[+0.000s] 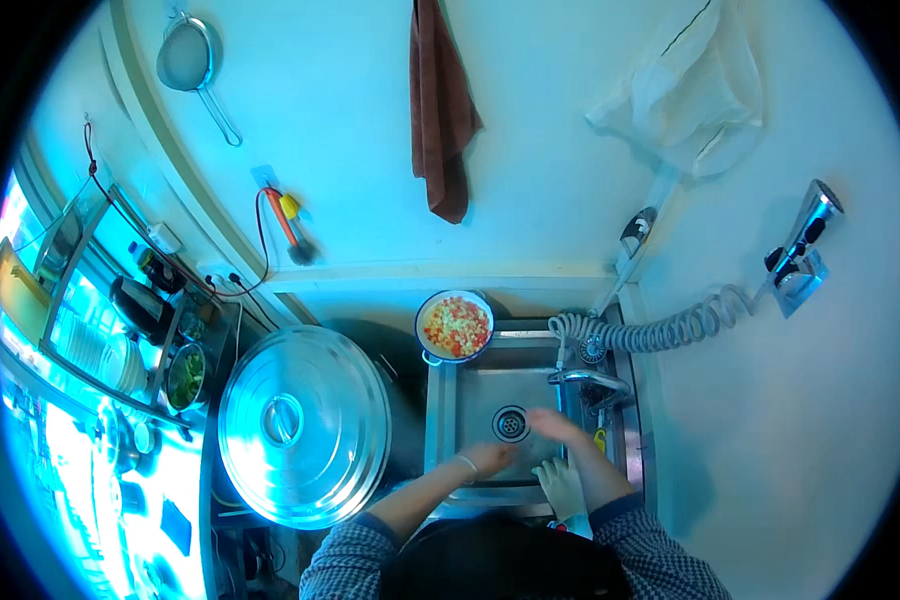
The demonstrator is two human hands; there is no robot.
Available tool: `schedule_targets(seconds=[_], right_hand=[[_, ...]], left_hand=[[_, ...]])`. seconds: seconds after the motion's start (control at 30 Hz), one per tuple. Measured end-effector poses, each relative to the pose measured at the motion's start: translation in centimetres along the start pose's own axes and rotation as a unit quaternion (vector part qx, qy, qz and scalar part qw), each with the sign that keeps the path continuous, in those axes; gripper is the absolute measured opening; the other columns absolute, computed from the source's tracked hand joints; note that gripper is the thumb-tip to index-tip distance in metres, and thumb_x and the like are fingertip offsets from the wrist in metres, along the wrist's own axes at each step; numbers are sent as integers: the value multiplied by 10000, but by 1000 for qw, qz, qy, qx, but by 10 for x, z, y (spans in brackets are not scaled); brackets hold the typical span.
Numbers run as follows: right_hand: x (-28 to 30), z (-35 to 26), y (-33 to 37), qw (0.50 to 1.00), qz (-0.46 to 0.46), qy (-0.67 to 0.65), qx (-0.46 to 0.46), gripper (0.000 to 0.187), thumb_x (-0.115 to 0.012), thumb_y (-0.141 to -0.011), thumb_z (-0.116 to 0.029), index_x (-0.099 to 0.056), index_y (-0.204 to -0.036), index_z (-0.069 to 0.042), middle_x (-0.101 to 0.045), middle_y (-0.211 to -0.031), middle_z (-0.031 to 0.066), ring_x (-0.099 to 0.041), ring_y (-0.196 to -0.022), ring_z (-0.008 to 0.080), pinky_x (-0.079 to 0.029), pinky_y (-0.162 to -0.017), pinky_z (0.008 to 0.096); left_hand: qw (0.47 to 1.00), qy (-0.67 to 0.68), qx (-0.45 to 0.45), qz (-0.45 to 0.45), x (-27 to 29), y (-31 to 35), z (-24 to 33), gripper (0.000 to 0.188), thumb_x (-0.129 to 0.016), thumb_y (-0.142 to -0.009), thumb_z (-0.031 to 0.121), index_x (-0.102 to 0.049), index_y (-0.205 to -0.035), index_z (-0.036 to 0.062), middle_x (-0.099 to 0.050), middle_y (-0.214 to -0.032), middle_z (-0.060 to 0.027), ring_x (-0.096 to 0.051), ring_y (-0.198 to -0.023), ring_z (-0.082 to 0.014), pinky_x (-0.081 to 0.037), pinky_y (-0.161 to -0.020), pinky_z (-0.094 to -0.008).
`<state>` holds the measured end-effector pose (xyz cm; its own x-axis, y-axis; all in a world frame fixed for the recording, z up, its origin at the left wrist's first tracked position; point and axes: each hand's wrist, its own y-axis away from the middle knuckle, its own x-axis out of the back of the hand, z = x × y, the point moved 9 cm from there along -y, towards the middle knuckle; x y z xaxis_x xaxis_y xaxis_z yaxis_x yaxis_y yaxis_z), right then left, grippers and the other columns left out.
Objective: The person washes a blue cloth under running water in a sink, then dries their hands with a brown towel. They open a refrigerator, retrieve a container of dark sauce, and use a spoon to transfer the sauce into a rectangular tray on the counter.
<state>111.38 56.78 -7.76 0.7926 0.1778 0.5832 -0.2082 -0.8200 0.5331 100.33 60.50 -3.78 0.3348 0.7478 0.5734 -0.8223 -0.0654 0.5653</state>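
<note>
My left hand is over the steel sink, left of and just below the drain, with a pale band round its wrist. My right hand is held right of the drain, near the faucet. Both hands are bare and no object shows in them; their fingers are too small and blurred to read. A pale rubber glove lies at the sink's near right edge, beside my right forearm. At the far left corner of the sink stands a white pot filled with diced red and pale food.
A large lidded steel pot stands left of the sink. A coiled hose runs to a sprayer on the right wall. A brown towel and a strainer hang on the wall. Farther left, a rack holds plates and a bowl of greens.
</note>
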Motion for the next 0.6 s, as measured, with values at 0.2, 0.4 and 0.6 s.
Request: schedule_targets(seconds=[0.2,0.4,0.6], right_hand=[[139,-136,-48,944,190,-221,155,249,-574,-809,-183,-591,-1001,-25,-604,-987,90,-566,-886,150,-447,-792,287],[301,-279,-69,722,266,-623,140,379,-601,-789,-260,-499,-1086,-48,-551,-1038,55,-467,-1046,161,-321,-920,360],[292,-317,-64,685,129,-671,253,186,-633,-725,-189,-525,-855,-110,-541,-802,8,-506,-766,141,-387,-684,293]], left_hand=[[991,-90,-38,95,67,52,-20,321,-512,-817,203,-541,-1121,105,-568,-1067,-130,-536,-991,-282,-409,-878,-373],[905,63,-139,398,233,119,-2,287,-555,-779,131,-568,-1058,64,-591,-963,-147,-581,-866,-254,-457,-770,-316],[762,396,-213,466,348,140,-25,265,-476,-854,88,-531,-1110,50,-585,-1007,-59,-573,-870,-159,-467,-747,-278]])
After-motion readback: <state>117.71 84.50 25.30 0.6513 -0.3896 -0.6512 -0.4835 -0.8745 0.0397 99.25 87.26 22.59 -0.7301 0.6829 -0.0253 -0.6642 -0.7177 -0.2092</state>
